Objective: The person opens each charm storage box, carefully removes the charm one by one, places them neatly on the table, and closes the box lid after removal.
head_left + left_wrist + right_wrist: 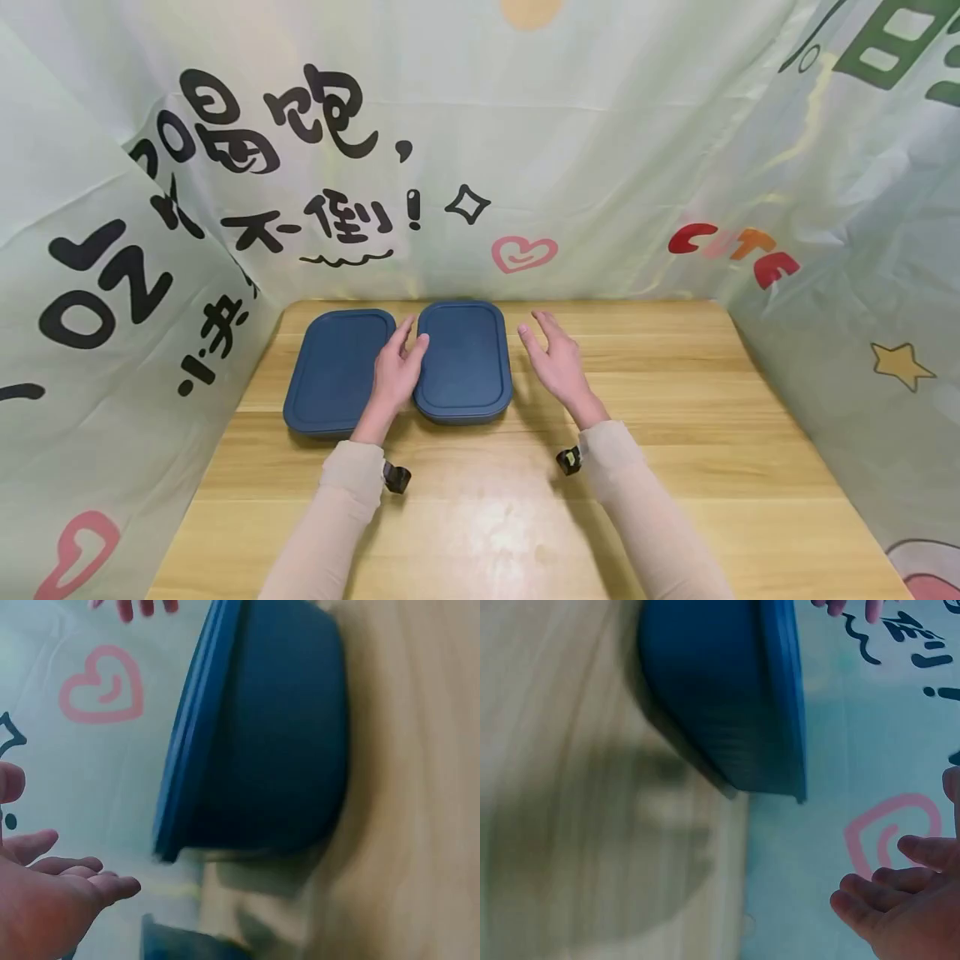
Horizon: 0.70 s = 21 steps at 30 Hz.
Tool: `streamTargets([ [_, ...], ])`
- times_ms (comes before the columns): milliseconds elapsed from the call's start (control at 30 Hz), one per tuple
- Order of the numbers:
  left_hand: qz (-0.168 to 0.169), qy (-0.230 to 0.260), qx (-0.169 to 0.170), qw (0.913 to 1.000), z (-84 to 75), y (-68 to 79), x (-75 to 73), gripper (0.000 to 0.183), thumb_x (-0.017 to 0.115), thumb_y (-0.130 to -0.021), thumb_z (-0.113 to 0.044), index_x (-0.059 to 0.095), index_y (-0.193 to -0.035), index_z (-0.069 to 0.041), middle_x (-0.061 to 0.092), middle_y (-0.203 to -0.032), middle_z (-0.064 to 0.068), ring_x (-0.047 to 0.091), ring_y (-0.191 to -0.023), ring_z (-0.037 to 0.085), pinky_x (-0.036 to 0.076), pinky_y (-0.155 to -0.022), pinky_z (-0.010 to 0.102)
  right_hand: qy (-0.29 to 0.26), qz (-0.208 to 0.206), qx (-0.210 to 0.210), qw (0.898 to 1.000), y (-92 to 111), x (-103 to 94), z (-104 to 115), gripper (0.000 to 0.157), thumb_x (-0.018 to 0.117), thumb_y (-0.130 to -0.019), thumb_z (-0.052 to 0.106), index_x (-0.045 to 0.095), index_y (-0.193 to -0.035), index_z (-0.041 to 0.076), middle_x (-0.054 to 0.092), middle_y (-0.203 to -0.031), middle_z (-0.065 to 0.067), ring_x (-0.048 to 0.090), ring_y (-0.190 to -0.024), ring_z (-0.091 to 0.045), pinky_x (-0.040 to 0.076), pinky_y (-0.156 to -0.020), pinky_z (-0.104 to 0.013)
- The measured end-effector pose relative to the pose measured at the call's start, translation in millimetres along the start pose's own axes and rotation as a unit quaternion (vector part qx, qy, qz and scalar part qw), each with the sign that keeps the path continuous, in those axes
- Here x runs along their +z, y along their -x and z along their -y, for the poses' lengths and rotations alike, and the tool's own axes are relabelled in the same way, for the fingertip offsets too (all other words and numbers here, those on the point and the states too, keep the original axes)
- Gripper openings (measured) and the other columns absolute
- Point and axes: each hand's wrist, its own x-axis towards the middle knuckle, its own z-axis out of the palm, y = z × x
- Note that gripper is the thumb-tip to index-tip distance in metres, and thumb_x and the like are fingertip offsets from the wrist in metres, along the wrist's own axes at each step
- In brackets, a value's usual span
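Two dark blue lidded food containers lie side by side on the wooden table. My left hand (397, 367) is over the narrow gap between them, fingers straight, overlapping the left container (333, 375) in the head view. To the right of the other container (462, 362), my right hand (557, 358) hovers with fingers extended and holds nothing. In the left wrist view the nearer container (277, 727) shows its deep side wall, with the left palm (45, 907) beside it. The right wrist view shows a container's side (712, 682) and the open right hand (907, 900) apart from it.
The wooden table (660, 500) spreads to the front and right. Printed cloth walls (600, 150) enclose it at the back and both sides. A small black camera sits on each wrist, the left one (397, 477) and the right one (569, 460).
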Motion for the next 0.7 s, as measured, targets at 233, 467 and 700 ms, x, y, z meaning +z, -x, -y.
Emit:
streamTargets([
  [233, -0.008, 0.049, -0.012, 0.9987, 10.6, 9.2, 15.5, 0.058, 0.054, -0.111, -0.036, 0.04, -0.165, -0.021, 0.047, -0.164, 0.016, 0.063, -0.126, 0.033, 0.05, -0.107, 0.045, -0.026, 0.002, -0.012, 1.0, 6, 23.7, 1, 0.062, 0.051, -0.11, 0.045, 0.048, -0.157, 0.004, 0.046, -0.164, -0.018, 0.049, -0.148, -0.04, 0.045, -0.117, -0.056],
  [467, -0.005, 0.065, -0.022, 0.9976, 23.5, 13.3, 26.6, 0.061, 0.052, -0.112, -0.032, 0.031, -0.168, -0.019, 0.033, -0.172, 0.013, 0.034, -0.158, 0.038, 0.033, -0.126, 0.054, -0.049, 0.006, 0.005, 0.999, 11, 39.8, -2, 0.059, 0.052, -0.11, 0.043, 0.05, -0.156, 0.006, 0.052, -0.159, -0.019, 0.058, -0.139, -0.041, 0.052, -0.11, -0.055],
  [700, -0.023, 0.087, -0.037, 0.9953, 32.8, 18.3, 33.9, 0.062, 0.051, -0.112, -0.025, 0.027, -0.168, -0.013, 0.034, -0.171, 0.016, 0.032, -0.159, 0.035, 0.03, -0.128, 0.052, -0.076, 0.02, 0.027, 0.997, 18, 53.2, -6, 0.059, 0.053, -0.11, 0.038, 0.046, -0.158, 0.005, 0.053, -0.156, -0.027, 0.06, -0.138, -0.041, 0.053, -0.108, -0.054],
])
